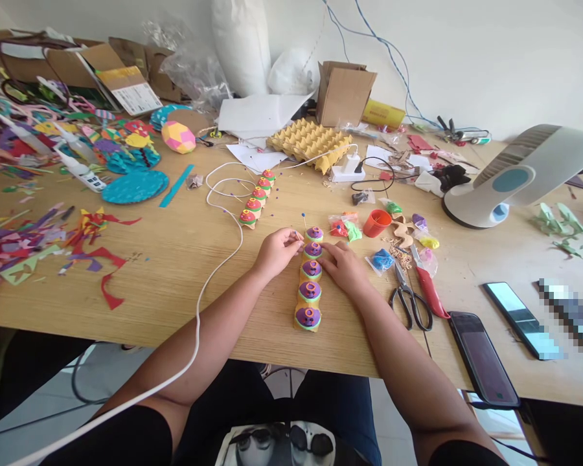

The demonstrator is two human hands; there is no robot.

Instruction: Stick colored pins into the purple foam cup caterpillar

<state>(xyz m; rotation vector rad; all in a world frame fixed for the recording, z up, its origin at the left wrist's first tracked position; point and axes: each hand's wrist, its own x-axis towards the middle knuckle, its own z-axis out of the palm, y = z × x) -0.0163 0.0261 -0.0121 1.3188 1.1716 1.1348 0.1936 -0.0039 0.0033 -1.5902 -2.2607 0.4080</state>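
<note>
An egg-carton caterpillar (pixel 309 290) lies lengthwise on the table before me, its yellow cups topped with purple domes, orange rings and pale green rims. My left hand (pixel 278 252) pinches a small thin stick (pixel 296 236) beside its far end. On the other side, my right hand (pixel 344 264) holds the caterpillar with its fingers against the second cup from the far end. A stick with a blue tip (pixel 304 217) stands up near the far dome. Farther back to the left is a similar red and green caterpillar (pixel 255 202).
A white cable (pixel 214 268) crosses my left forearm. Right of my hands are an orange cup (pixel 377 222), bagged clay (pixel 381 260), scissors (pixel 408 301), a red-handled knife (pixel 431 291) and phones (pixel 483 356). Paper scraps (pixel 43 252) cover the left side; a fan (pixel 510 178) stands right.
</note>
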